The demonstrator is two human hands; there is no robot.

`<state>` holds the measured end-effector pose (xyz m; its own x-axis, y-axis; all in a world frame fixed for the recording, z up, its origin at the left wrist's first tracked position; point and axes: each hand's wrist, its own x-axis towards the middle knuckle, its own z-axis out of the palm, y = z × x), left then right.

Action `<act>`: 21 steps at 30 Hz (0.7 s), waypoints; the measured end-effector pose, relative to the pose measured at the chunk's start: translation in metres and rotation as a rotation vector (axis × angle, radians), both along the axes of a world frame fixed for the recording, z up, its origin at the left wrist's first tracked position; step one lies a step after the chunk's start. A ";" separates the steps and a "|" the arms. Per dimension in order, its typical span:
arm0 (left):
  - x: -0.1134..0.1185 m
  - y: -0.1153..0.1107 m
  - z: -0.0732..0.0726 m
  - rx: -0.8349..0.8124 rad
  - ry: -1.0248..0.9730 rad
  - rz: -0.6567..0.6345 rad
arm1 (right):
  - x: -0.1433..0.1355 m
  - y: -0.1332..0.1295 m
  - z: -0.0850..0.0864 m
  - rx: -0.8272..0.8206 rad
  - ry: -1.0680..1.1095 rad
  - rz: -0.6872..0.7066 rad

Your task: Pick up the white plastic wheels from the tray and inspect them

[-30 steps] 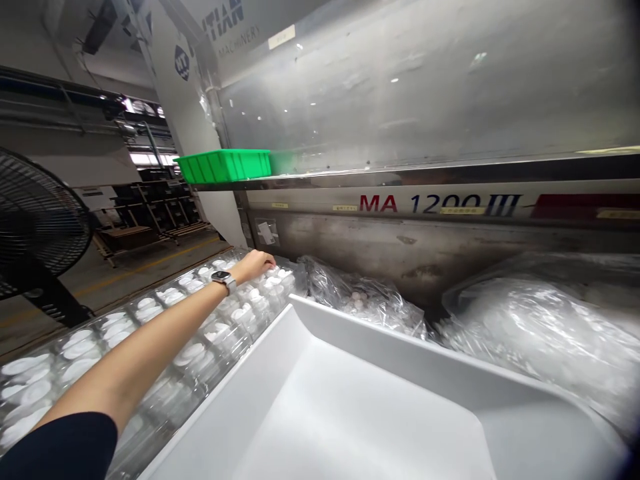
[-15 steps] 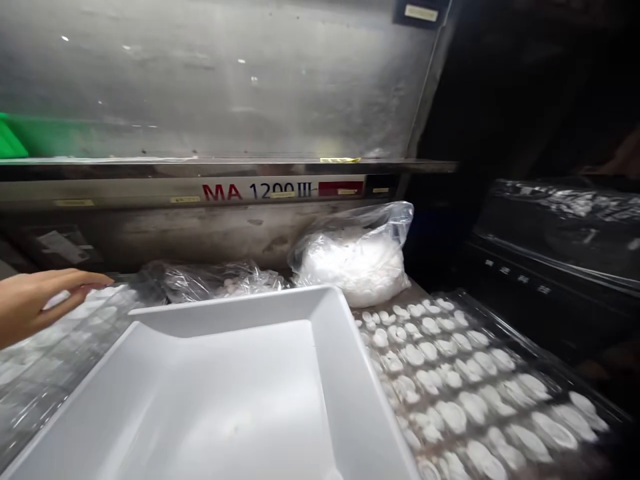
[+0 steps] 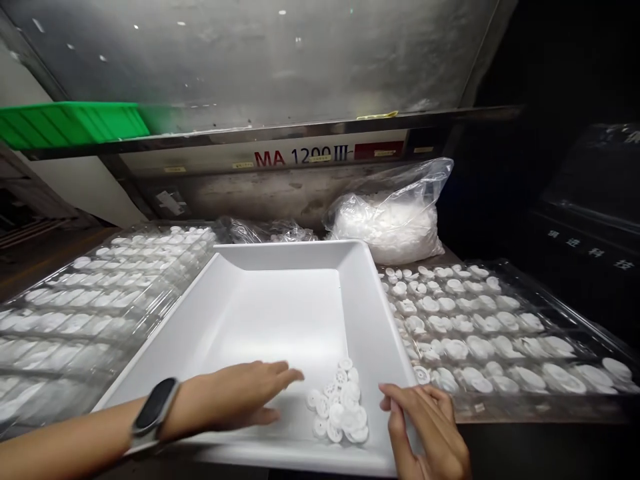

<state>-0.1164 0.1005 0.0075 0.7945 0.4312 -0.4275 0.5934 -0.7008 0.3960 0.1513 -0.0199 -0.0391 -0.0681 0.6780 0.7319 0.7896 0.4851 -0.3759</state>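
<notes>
My left hand, with a dark band on its wrist, hovers over the near part of the white tray, fingers apart and holding nothing. Just right of it lies a small pile of round white parts on the tray floor. My right hand is at the tray's right wall near the front corner. Its thumb and index finger come close together; whether something small lies between them is too small to tell.
Clear compartment trays of white parts flank the white tray on the left and right. Behind stand a bag of white pieces and a flatter clear bag. A green bin sits on the ledge.
The view has shifted left and down. My left hand has moved from the left compartment tray to over the white tray. My right hand and the pile of white parts have come into view.
</notes>
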 end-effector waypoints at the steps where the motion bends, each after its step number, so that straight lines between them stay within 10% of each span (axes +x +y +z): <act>1: 0.007 0.004 -0.005 0.003 0.004 -0.022 | 0.000 0.000 0.001 -0.010 0.000 0.001; 12: 0.065 0.015 -0.061 -0.065 -0.063 -0.165 | -0.007 -0.003 0.029 -0.446 -0.216 -0.141; 17: 0.038 0.031 -0.043 -0.092 -0.038 -0.018 | -0.017 0.040 0.056 -0.785 -0.632 0.167; 21: -0.006 0.035 -0.019 0.001 -0.042 0.158 | -0.035 0.078 0.042 -0.984 -0.921 0.469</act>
<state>-0.1223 0.1352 -0.0113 0.7338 0.5528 -0.3948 0.6793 -0.5999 0.4226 0.1168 0.0580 0.0026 -0.6094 0.6574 -0.4433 0.7748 0.6126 -0.1566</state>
